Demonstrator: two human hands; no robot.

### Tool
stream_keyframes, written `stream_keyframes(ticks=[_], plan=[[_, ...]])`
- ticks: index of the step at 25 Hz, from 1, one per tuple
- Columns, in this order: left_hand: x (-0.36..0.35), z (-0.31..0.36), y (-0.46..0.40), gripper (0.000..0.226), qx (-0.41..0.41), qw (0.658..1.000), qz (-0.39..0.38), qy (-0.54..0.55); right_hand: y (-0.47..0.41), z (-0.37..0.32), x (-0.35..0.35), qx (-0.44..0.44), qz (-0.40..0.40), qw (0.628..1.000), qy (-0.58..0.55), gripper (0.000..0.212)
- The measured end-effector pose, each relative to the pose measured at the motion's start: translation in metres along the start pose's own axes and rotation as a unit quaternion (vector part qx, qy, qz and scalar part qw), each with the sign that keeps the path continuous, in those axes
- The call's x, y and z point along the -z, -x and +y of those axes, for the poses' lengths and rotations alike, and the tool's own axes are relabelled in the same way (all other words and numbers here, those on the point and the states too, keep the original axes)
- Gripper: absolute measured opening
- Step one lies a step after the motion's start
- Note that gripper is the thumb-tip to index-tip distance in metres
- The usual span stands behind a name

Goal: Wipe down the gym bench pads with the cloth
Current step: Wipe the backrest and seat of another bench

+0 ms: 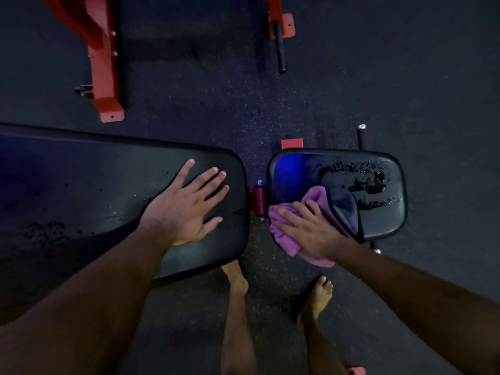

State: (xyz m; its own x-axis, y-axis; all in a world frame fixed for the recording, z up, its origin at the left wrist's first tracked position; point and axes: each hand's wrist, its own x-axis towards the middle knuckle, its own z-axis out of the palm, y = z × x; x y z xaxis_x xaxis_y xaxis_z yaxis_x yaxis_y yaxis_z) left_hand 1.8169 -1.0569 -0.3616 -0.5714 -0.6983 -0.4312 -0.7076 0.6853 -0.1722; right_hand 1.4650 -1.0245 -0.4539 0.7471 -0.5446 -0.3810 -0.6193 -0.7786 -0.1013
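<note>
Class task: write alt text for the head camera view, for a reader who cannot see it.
A person's right hand presses a purple cloth onto a wet small black bench pad. Their left hand rests flat on the long pad beside it, above a dark speckled floor.

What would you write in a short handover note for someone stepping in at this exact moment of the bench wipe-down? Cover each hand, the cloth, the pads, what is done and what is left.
Left hand: flat, fingers spread, resting on the long back pad.
Right hand: pressing the purple cloth onto the near left corner of the small seat pad.
Done: unclear; the seat pad's left part looks free of droplets.
Left: wet streaks across the seat pad's far and right side, and scattered droplets on the back pad.
</note>
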Motion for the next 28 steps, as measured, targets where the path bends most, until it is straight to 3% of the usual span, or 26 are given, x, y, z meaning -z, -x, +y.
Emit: stream_keyframes(ticks=[2,5,7,9,12,15,17,22,28], plan=[[-0.001,0.000,0.000,0.077,0.000,1.000,0.002,-0.006,-0.046,0.029,0.015,-0.009,0.027,1.000,0.014,0.102],[0.000,0.000,0.000,0.078,0.000,1.000,0.001,-0.007,-0.117,0.057,0.052,-0.171,0.052,0.983,-0.039,0.074],[0.000,0.000,-0.001,0.078,0.001,1.000,-0.005,-0.008,-0.126,0.052,0.058,-0.254,0.075,0.960,-0.089,0.069],[-0.001,-0.001,0.000,0.079,0.000,1.000,-0.009,-0.004,-0.093,0.023,0.045,-0.233,0.076,0.962,-0.123,0.083],[-0.001,0.000,0.000,0.080,-0.001,1.000,0.001,0.001,-0.007,-0.031,0.006,-0.128,0.024,0.984,-0.121,0.104],[-0.001,0.000,-0.001,0.080,-0.002,1.000,-0.009,0.010,0.013,-0.027,-0.008,-0.062,-0.016,0.994,-0.094,0.109],[-0.002,0.000,-0.001,0.080,-0.005,1.000,-0.008,0.003,-0.021,-0.001,0.008,-0.072,0.008,0.992,-0.102,0.100],[-0.001,-0.001,-0.001,0.078,-0.001,1.000,0.003,0.003,-0.115,0.035,0.060,-0.242,0.065,0.958,-0.139,0.076],[-0.001,0.000,0.000,0.076,0.003,0.999,0.045,0.018,-0.006,-0.047,0.057,-0.125,0.051,0.962,-0.237,0.099]])
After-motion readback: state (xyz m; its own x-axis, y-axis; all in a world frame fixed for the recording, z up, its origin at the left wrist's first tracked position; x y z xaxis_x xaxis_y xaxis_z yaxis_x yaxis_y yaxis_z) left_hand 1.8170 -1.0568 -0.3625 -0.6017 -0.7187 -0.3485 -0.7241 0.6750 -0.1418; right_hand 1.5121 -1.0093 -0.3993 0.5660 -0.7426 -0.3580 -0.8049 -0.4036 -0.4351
